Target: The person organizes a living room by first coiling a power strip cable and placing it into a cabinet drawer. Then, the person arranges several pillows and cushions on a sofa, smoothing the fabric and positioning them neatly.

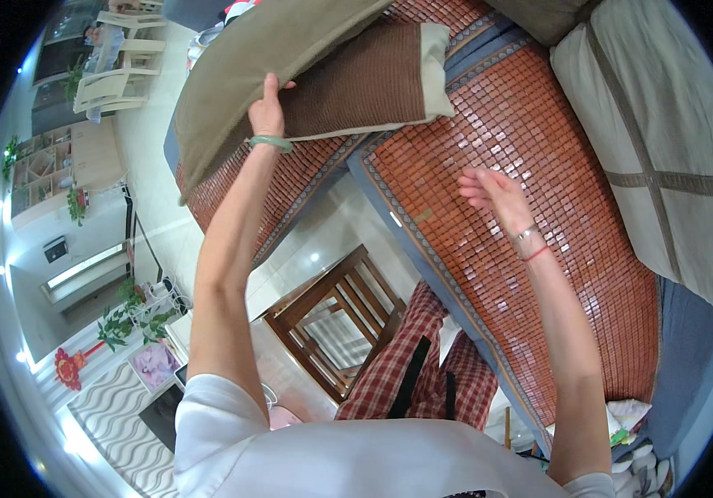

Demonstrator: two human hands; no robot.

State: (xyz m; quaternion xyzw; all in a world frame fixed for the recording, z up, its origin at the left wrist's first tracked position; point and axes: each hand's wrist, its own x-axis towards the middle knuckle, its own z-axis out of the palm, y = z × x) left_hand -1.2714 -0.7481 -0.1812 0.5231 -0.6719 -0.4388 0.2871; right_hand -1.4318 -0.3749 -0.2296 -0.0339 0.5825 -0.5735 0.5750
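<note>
My left hand (267, 112), with a green bangle at the wrist, grips the lower edge of a large olive cushion (282, 54) and holds it tilted up. Some of its fingers are hidden by the fabric. Right beside it lies a brown ribbed pillow (365, 79) with a pale border, partly covered by the cushion. My right hand (493, 195), wearing a metal bracelet and a red string, hovers over the reddish-brown tiled seat mat (530, 141). Its fingers are loosely stretched out and hold nothing.
A grey cushion with a dark cross band (647, 141) leans along the sofa's right side. Below the sofa's front edge stands a wooden stool (340, 319) near my checked trouser legs (398, 365). White chairs (116, 75) are far left; small packages (626, 415) lie at lower right.
</note>
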